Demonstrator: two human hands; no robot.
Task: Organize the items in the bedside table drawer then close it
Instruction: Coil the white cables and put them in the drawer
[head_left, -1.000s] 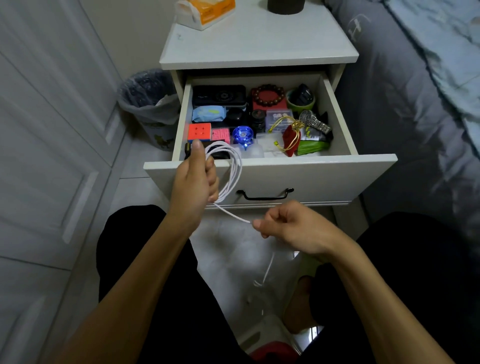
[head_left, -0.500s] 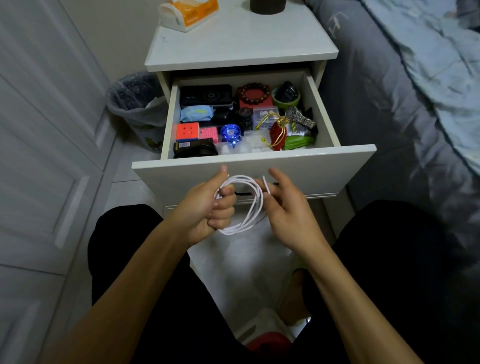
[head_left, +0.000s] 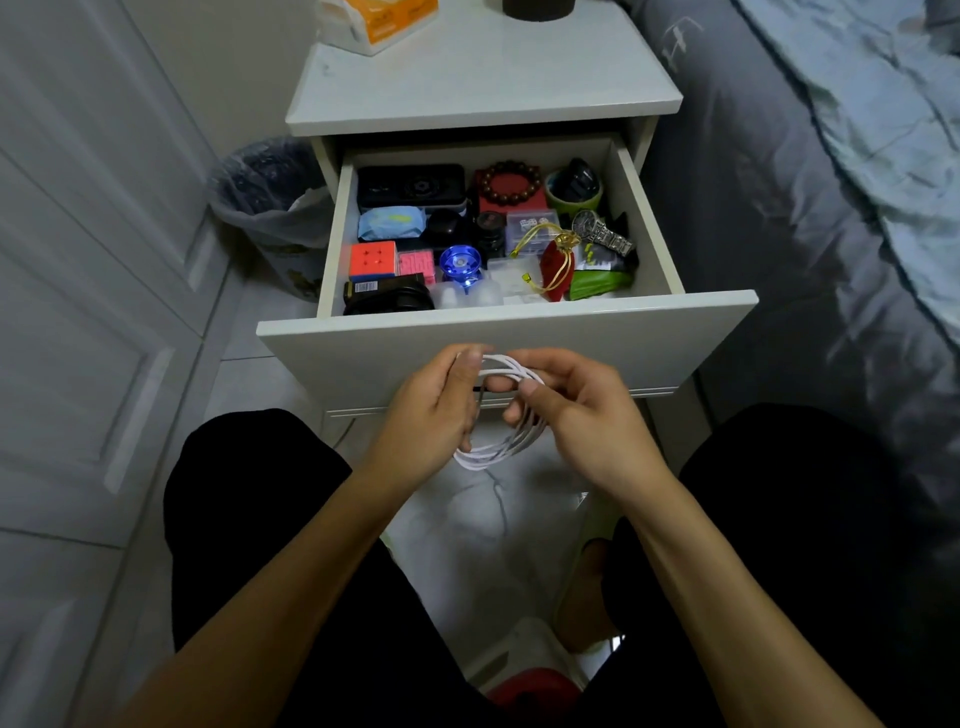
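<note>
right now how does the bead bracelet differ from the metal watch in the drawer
The bead bracelet is dark reddish-brown round beads; the metal watch is silver with a linked band. The bracelet lies as a closed ring on a red box at the back; the watch sprawls slantwise nearer the right wall, atop other items. Both are wrist wear inside the open drawer.

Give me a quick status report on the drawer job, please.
Both hands, left hand and right hand, grip coiled white cable. Drawer open, full. Nothing blocking.
</note>
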